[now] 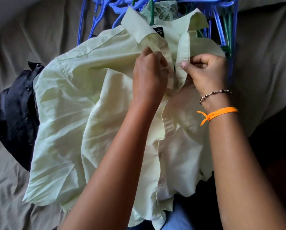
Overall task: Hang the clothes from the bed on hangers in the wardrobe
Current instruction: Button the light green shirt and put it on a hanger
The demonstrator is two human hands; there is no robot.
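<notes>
Bare forearms, no sleeves visible. Right wrist: 1 thin bracelet of small brown and pale beads [215, 95]; below it, 1 flat orange thread band [220, 113], knotted with loose ends. Left wrist unadorned.

So the bed [31, 30] is covered in a grey-brown sheet, pretty wrinkled all over. Spread across the middle of it is a pale green shirt [76, 113], collar pointing toward 12 o'clock, front side up and rumpled. Peeking out from under its edge at 9 o'clock there's a dark navy shirt [14, 110] with small buttons showing, lying crumpled on the sheet. Up at 12 o'clock sits a pile of blue hangers [105, 12] with some green hangers [228, 30] mixed in, and a leaf-print cloth [165, 9] on the heap, just past the collar.
</notes>
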